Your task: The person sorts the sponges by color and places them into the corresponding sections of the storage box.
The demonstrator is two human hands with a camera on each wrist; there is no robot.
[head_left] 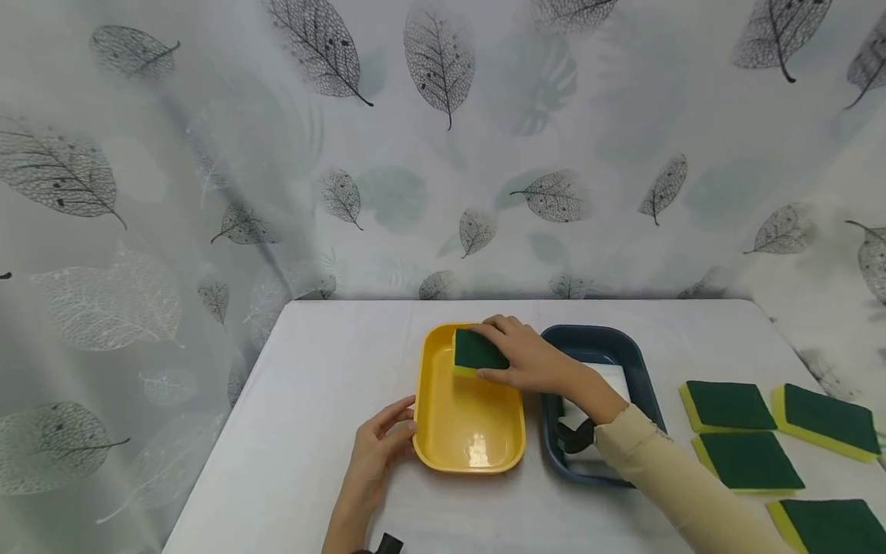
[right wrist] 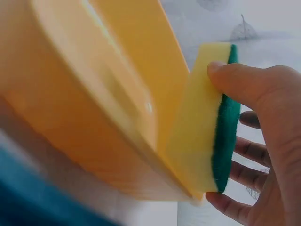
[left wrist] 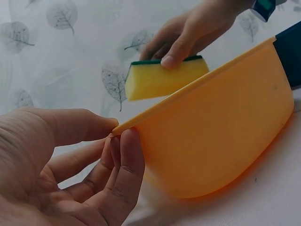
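A yellow sponge with a green scouring top [head_left: 479, 350] is gripped by my right hand [head_left: 527, 355] over the far end of a yellow tray [head_left: 471, 431]. In the left wrist view the sponge [left wrist: 164, 80] shows above the tray's rim, green side up, with the thumb on its yellow side. My left hand [head_left: 379, 442] pinches the tray's left rim between thumb and fingers, as the left wrist view shows. The right wrist view has the sponge [right wrist: 207, 122] beside the tray wall, held between thumb and fingertips.
To the right of the yellow tray stands a dark blue tray [head_left: 647, 392] with something white [head_left: 612, 377] in it, partly hidden by my right forearm. Several more green and yellow sponges [head_left: 734, 405] lie at the table's right. A leaf-print curtain [head_left: 443, 154] hangs behind.
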